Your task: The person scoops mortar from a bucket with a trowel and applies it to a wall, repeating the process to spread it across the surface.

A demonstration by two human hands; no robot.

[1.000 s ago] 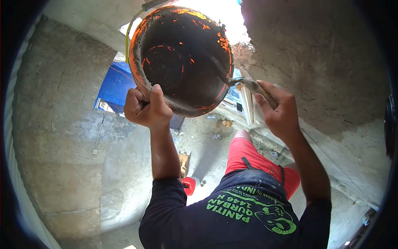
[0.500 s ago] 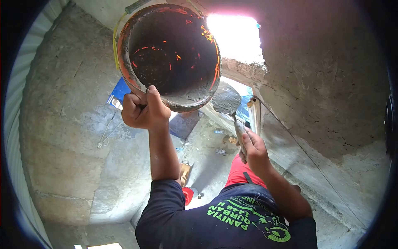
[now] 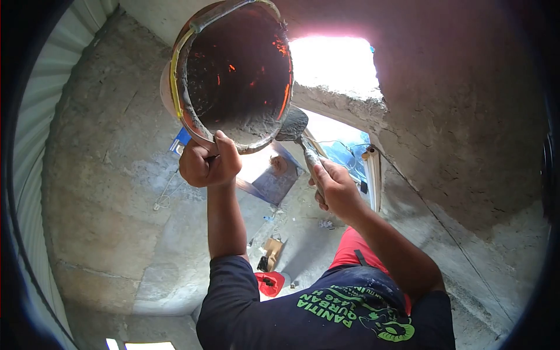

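Observation:
A mortar-crusted bucket (image 3: 201,125) with orange patches inside is held up, its mouth tilted toward me. My left hand (image 3: 210,160) is closed on the bucket's lower rim. A yellow wire handle with a grey grip (image 3: 217,16) lies across the bucket's upper left side. My right hand (image 3: 335,188) is wrapped round the handle of a trowel (image 3: 293,125). The grey-coated trowel blade is at the bucket's lower right edge; whether it touches the rim I cannot tell.
A bright opening (image 3: 335,64) breaks the rough wall at upper right, with a cable (image 3: 434,219) along the wall below it. On the floor are a dark board (image 3: 273,181), a brown carton (image 3: 272,251) and a red object (image 3: 269,284).
The bucket has tilted more and shifted slightly left and up in view, showing its outer left side. My right hand and the trowel have moved left and up, closer to the bucket's rim.

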